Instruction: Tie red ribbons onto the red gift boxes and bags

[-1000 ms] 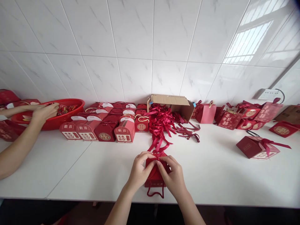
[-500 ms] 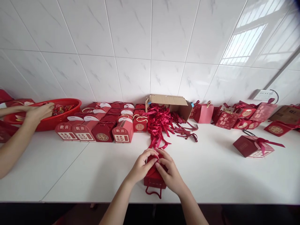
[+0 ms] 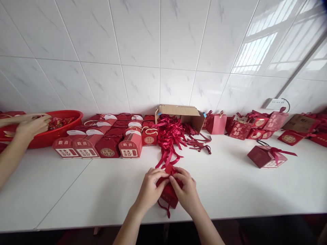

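A small dark red gift box point(image 3: 169, 196) stands on the white table between my hands, with a red cord handle point(image 3: 165, 208) hanging down its near side. My left hand point(image 3: 152, 185) grips the box's top from the left, thumb and fingers pinched at the upper flap. From the right, my right hand point(image 3: 184, 186) pinches the same top, its thumb and fingertips meeting near the left hand's. A red flap point(image 3: 169, 168) sticks up just behind the fingertips. Exactly which folds or ribbon lie between the fingers is partly hidden. Beyond the box spills a pile of red ribbons point(image 3: 170, 136).
A cardboard box point(image 3: 178, 110) lies on its side behind the ribbons. Rows of red gift boxes point(image 3: 84, 144) stand left. Another person's hands point(image 3: 33, 124) work over a red basin point(image 3: 76, 119). A tied box point(image 3: 267, 156) and more boxes point(image 3: 260, 124) are at right.
The gift box has turned slightly between my hands, and its red flap now stands up higher. My fingers stay pinched at the top. The whole view has shifted a little.
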The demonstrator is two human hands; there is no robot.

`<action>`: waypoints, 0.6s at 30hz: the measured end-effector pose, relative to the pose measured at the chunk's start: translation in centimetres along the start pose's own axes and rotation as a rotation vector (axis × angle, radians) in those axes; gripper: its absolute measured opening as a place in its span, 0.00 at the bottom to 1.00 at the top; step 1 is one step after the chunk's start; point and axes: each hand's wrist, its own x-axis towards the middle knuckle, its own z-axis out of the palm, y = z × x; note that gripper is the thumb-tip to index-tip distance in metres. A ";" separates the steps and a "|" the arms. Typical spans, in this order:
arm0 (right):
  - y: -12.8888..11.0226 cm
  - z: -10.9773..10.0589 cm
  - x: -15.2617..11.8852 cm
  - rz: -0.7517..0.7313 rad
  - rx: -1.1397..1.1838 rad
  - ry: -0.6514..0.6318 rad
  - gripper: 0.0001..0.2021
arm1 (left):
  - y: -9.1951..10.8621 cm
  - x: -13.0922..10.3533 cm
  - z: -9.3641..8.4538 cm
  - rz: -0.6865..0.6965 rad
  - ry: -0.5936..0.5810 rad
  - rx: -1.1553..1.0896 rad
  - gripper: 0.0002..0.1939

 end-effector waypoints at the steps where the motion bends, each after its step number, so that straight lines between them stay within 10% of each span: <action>1: -0.2 -0.4 -0.3 0.010 -0.041 -0.025 0.11 | -0.1 0.3 -0.1 0.011 -0.007 0.010 0.07; 18: -1.9 -7.5 -0.6 -0.173 -0.135 -0.265 0.16 | 1.0 1.0 -1.3 0.125 -0.145 0.157 0.08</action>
